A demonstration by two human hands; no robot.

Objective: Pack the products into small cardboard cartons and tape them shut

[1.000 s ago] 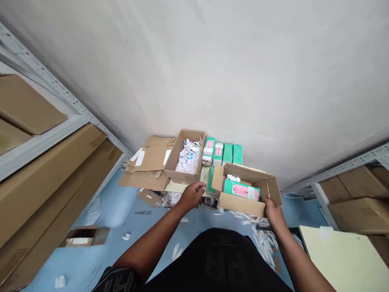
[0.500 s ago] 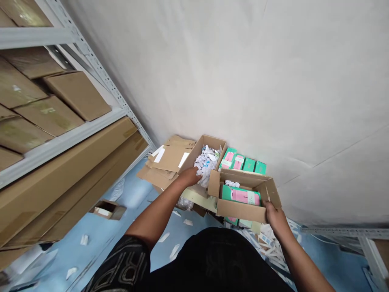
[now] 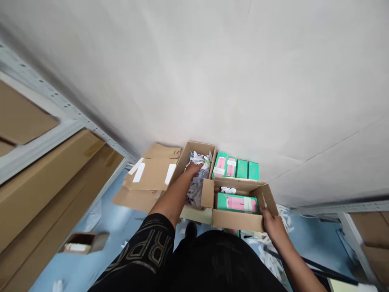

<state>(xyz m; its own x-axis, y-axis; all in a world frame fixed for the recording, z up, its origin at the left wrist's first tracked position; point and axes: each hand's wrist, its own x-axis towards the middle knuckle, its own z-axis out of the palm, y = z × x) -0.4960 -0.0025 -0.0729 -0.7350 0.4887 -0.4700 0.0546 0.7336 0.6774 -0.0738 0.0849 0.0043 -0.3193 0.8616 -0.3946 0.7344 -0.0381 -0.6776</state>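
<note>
My left hand is down in a tall cardboard box of crumpled paper; its fingers curl into the paper, their tips partly hidden. To the right, my right hand grips the right end wall of an open cardboard box, which is tilted toward me. Inside that box lies a green carton with a pink bottle picture, and a wad of white paper sits behind it. Several similar green cartons stand in a row behind the open box.
Flattened cardboard with white labels lies left of the paper box. A metal shelf rack with long cartons stands at the left, another at the right. A small open box and paper scraps lie on the blue floor. A grey wall rises behind.
My left hand has moved from the near side of the paper box deeper into the crumpled paper. My right hand keeps its grip on the open box. The view has shifted to the right.
</note>
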